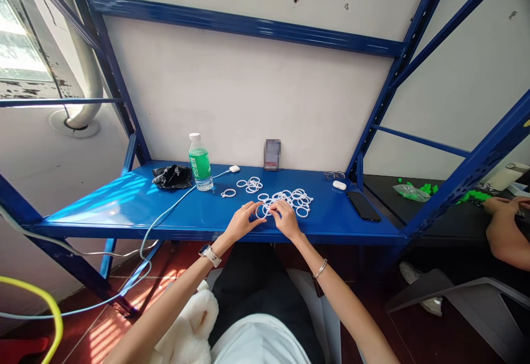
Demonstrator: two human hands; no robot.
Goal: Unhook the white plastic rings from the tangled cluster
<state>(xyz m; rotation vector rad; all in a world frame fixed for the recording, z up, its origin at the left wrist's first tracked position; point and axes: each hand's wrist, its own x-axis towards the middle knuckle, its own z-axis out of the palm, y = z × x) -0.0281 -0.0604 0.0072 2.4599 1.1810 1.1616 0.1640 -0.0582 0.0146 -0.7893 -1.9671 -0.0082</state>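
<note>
Black plastic bag (171,177), crumpled: well left of the left fingers, on the far side.
Bottle (200,165), upright: left of the same fingers and beyond; a wide elbow or a tug on the cable (178,202) beside it might tip it.
Single ring (223,194), white: just beyond the left fingers; an outward sweep could push it off.
Small ring group (252,185): straight beyond; overlapping, likely to tangle.
Left hand (244,222): thumb and forefinger apart, a white ring (256,211) between the hands; cannot tell whether they press it.
Right hand (285,220): thumb and forefinger near together at that ring; grip cannot be told. Uneven pressure might flick it over the near edge.
Ring pile (296,195): beyond and right of the right fingers; a dragging knuckle could scatter it.
Black phone (363,206): farther right, flat.
</note>
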